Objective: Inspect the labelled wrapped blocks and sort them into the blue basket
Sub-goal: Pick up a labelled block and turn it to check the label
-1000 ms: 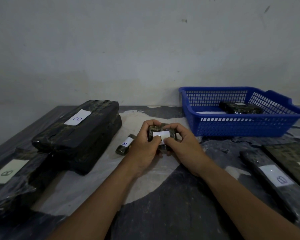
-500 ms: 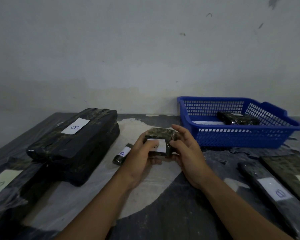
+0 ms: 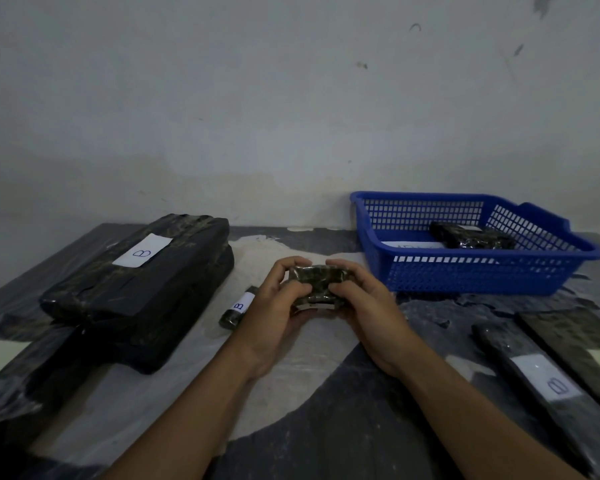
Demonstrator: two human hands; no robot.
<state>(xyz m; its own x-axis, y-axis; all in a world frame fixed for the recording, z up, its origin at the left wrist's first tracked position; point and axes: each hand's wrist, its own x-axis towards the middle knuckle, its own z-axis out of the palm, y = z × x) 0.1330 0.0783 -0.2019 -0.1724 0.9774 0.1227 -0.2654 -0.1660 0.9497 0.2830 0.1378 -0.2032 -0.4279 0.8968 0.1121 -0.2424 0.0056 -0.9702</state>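
Left hand and right hand both grip small wrapped block above table, near blue basket holding another block.

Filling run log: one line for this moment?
phase: inspect | both hands hold small wrapped block above table | blue basket: one block inside
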